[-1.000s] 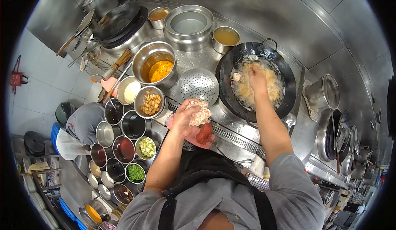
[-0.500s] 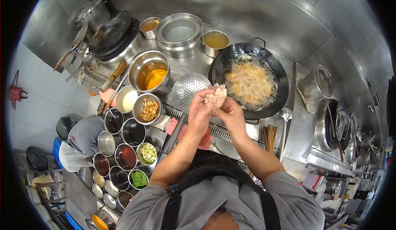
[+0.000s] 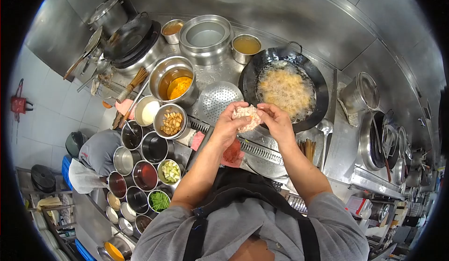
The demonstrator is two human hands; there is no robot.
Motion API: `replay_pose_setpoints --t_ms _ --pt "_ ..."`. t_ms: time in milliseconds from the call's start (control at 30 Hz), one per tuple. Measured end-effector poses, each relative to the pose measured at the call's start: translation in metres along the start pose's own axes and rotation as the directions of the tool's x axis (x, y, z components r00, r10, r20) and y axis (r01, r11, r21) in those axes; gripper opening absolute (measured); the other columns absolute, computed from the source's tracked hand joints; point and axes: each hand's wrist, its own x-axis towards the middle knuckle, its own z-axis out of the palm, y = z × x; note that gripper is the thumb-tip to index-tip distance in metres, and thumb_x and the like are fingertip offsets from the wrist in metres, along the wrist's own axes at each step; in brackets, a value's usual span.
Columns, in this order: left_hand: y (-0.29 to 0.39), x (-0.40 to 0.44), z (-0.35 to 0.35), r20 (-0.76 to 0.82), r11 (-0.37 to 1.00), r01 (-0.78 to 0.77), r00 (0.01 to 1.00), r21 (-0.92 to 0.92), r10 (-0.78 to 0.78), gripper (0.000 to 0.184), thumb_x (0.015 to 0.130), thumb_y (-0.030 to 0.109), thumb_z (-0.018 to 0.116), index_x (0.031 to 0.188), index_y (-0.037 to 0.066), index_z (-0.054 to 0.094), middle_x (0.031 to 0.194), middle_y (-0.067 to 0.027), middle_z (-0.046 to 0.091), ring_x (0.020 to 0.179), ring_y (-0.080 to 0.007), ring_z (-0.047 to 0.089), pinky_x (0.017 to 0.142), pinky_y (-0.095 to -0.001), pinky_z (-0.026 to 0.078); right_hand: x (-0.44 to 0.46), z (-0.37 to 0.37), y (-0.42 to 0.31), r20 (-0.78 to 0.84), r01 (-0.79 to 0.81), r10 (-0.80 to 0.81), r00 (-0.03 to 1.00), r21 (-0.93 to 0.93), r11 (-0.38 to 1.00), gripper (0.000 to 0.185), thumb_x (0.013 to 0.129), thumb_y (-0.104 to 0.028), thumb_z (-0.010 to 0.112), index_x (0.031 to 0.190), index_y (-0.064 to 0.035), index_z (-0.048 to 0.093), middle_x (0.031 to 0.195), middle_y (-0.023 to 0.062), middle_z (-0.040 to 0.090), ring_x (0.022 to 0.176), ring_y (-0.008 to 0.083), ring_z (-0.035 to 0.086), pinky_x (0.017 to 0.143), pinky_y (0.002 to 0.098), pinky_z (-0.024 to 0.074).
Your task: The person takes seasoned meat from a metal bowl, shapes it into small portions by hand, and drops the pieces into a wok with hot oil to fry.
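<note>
A pale pink clump of what looks like raw minced or shredded food (image 3: 247,117) is held between both hands, just in front of the wok. My left hand (image 3: 229,124) wraps its fingers round the clump's left side, thumb on top. On the other side, my right hand (image 3: 277,121) grips the edge with thumb and fingers. Behind them, the black wok (image 3: 322,92) holds bubbling oil with golden pieces frying (image 3: 286,92). A perforated steel strainer (image 3: 219,101) lies flat left of the wok. Below my left hand is a red lump on a pink cloth (image 3: 232,153).
Steel pots (image 3: 204,35) and a bowl of golden chunks (image 3: 170,121) stand left of the strainer. Several containers of sauces and cut greens (image 3: 159,200) crowd the lower left, near another person's grey sleeve (image 3: 99,151). A ladle (image 3: 325,127) and bamboo brush (image 3: 307,149) lie right.
My right hand has come back from the wok to the clump in my left hand. Since the middle frame, the clump has become flatter and wider, and both hands have spread around it.
</note>
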Motion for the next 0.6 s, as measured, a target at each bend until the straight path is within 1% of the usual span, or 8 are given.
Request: replay_pose_setpoints --t_ms 33,100,167,200,433,467,533,600 --pt "-0.001 0.002 -0.002 -0.027 0.998 -0.052 0.998 0.022 0.053 0.038 0.079 -0.007 0.064 0.114 0.002 0.054 0.104 -0.0091 0.062 0.091 -0.0166 0.063 0.076 -0.0295 0.054 -0.003 0.001 0.000 -0.017 -0.074 0.074 0.997 -0.014 0.997 0.040 0.083 -0.013 0.070 0.116 0.0050 0.058 0.098 0.0073 0.065 0.083 0.0101 0.059 0.070 0.0245 0.0486" --pt "0.000 0.003 -0.005 -0.062 0.997 -0.058 0.996 0.047 0.061 0.035 0.079 -0.007 0.064 0.112 0.002 0.055 0.101 -0.0089 0.062 0.088 -0.0162 0.063 0.074 -0.0290 0.055 -0.011 0.008 0.009 0.035 -0.014 0.017 0.999 -0.076 0.997 0.045 0.082 -0.017 0.071 0.119 0.0044 0.057 0.100 0.0103 0.065 0.083 0.0145 0.062 0.072 0.0274 0.0499" --pt "-0.002 0.003 -0.006 -0.094 0.996 -0.053 0.994 0.072 0.060 0.033 0.079 -0.007 0.065 0.109 0.001 0.056 0.098 -0.0087 0.063 0.085 -0.0158 0.064 0.072 -0.0285 0.055 -0.019 0.021 -0.009 0.033 0.215 -0.218 0.975 -0.367 0.905 0.050 0.080 -0.019 0.072 0.121 0.0043 0.055 0.102 0.0148 0.065 0.083 0.0218 0.064 0.073 0.0307 0.0510" --pt "-0.003 0.004 -0.007 -0.096 0.993 -0.065 0.993 0.098 0.075 0.031 0.079 -0.007 0.065 0.108 0.001 0.056 0.097 -0.0086 0.064 0.083 -0.0158 0.064 0.071 -0.0277 0.055 -0.020 0.022 -0.014 0.036 0.215 -0.221 0.975 -0.425 0.879 0.048 0.079 -0.016 0.072 0.119 0.0048 0.056 0.103 0.0179 0.063 0.082 0.0272 0.065 0.073 0.0328 0.0515" --pt "-0.002 -0.006 -0.003 -0.093 0.994 -0.094 0.991 0.061 0.100 0.028 0.081 -0.005 0.065 0.106 0.003 0.056 0.096 -0.0090 0.065 0.084 -0.0159 0.065 0.071 -0.0274 0.054 -0.017 0.013 -0.009 0.059 0.208 -0.210 0.976 -0.539 0.816 0.035 0.080 -0.008 0.068 0.111 0.0061 0.059 0.094 0.0152 0.066 0.076 0.0229 0.065 0.067 0.0307 0.0511" --pt "-0.001 -0.006 -0.003 -0.091 0.994 -0.096 0.991 0.061 0.101 0.028 0.081 -0.005 0.065 0.106 0.003 0.056 0.096 -0.0090 0.065 0.084 -0.0159 0.065 0.071 -0.0274 0.054 -0.014 0.009 0.002 0.000 0.060 -0.063 0.998 -0.271 0.961 0.030 0.081 -0.007 0.067 0.107 0.0063 0.061 0.091 0.0128 0.066 0.074 0.0197 0.065 0.065 0.0289 0.0519" --pt "0.003 -0.005 -0.006 -0.120 0.992 -0.074 0.991 -0.103 0.061 0.029 0.081 -0.005 0.064 0.107 0.004 0.054 0.096 -0.0098 0.065 0.084 -0.0174 0.065 0.072 -0.0284 0.054 -0.011 0.005 0.004 -0.006 -0.123 0.131 0.991 0.307 0.944 0.020 0.082 -0.002 0.064 0.101 0.0040 0.062 0.088 0.0103 0.066 0.072 0.0170 0.065 0.063 0.0287 0.0534" --pt "0.009 -0.003 -0.006 -0.121 0.986 -0.079 0.991 -0.150 0.062 0.029 0.082 -0.005 0.063 0.108 0.004 0.054 0.097 -0.0104 0.065 0.084 -0.0183 0.066 0.073 -0.0292 0.055 -0.014 0.002 0.001 -0.009 -0.122 0.138 0.990 0.411 0.904 0.020 0.082 -0.001 0.063 0.101 0.0035 0.061 0.088 0.0106 0.066 0.072 0.0176 0.065 0.063 0.0293 0.0533"
